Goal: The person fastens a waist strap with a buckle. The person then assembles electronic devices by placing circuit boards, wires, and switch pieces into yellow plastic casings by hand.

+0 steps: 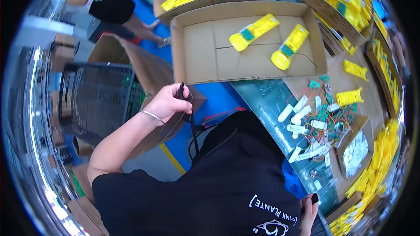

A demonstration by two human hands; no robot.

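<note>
My left hand is raised in front of my body, thumb and fingers closed on a thin black cord-like strip. The strip hangs down toward my lap, and its exact kind is unclear. Low on the right, my right hand is beside the table edge, partly cut off by my shirt. A small black thing shows at its fingertips; the grip is not clear. Ahead, two yellow plastic housings with green parts, one and another, lie apart in a shallow cardboard box.
On the green table lies a pile of white parts, wires and green boards. Boxes of yellow housings line the right side. A black crate and a large carton are on my left. Another person is at upper left.
</note>
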